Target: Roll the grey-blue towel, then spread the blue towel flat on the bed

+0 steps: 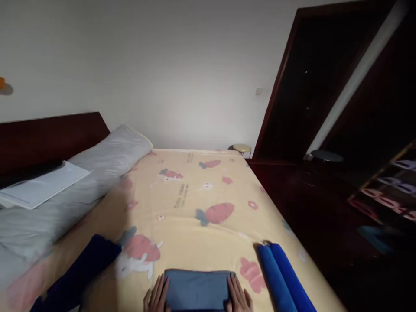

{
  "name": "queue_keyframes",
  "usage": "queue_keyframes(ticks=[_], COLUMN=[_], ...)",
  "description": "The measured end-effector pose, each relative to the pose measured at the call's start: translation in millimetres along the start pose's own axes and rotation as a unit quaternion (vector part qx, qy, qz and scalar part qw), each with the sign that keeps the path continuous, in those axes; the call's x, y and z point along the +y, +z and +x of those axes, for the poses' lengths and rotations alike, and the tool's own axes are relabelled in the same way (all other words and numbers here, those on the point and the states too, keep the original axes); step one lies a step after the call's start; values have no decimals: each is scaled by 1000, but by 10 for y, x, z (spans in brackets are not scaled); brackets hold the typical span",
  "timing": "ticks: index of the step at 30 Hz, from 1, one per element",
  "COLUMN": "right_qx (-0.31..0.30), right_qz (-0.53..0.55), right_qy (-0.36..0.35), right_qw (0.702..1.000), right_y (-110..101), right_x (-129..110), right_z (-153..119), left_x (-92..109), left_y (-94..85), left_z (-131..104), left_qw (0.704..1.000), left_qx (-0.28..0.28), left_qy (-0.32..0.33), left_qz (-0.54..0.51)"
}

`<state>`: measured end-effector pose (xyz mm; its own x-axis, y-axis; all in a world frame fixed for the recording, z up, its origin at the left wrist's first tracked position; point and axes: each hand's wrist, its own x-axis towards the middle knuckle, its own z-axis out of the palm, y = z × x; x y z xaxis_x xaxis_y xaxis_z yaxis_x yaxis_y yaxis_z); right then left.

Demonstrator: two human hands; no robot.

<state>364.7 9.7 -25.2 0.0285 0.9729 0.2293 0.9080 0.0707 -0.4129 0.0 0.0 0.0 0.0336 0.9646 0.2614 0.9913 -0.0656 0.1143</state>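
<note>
A folded grey-blue cloth [196, 288] lies on the yellow carrot-print bedsheet [195, 208] at the bottom middle. My left hand [157, 297] rests flat against its left edge, fingers spread. My right hand [239, 296] lies flat on its right edge, fingers apart. Neither hand grips the cloth. A bright blue folded cloth [281, 277] lies just right of my right hand, running toward the bed's near corner. A dark navy garment [81, 271] stretches across the sheet to the left of my left hand.
A long grey pillow [81, 182] with a white paper [42, 186] on it lies along the dark wooden headboard [48, 134] at left. The bed's right edge drops to a dark floor. A small round stool [242, 148], a dark doorway [312, 86] and a shoe rack [390, 186] stand at right.
</note>
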Motion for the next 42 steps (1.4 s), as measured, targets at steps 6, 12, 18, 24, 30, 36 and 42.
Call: queue_keyframes(ticks=[6, 12, 18, 24, 30, 36, 42], right_qx=[-12, -11, -107, -151, -174, -126, -182], right_qz=[-27, -28, 11, 14, -6, -64, -62], right_qy=[-6, -60, -250, -274, -269, -273, -147], right_qw=[1000, 998, 962, 950, 947, 952, 970], right_y=[-200, -500, -673, -625, -689, -677, -940], right_x=[-193, -445, -795, -730, -249, -279, -677], right_z=[26, 28, -198, -310, -308, -280, -221], left_x=[153, 355, 787, 805, 296, 440, 596], left_y=[-5, -400, -571, -616, -801, -758, -869], left_z=[23, 135, -100, -221, -165, -164, -54], left_qw=[998, 997, 940, 947, 949, 949, 964], left_qx=[54, 61, -5, -126, -193, -232, -238], left_qy=[9, 36, 339, 294, 245, 214, 107], left_qz=[29, 33, -34, -31, -41, -7, -41])
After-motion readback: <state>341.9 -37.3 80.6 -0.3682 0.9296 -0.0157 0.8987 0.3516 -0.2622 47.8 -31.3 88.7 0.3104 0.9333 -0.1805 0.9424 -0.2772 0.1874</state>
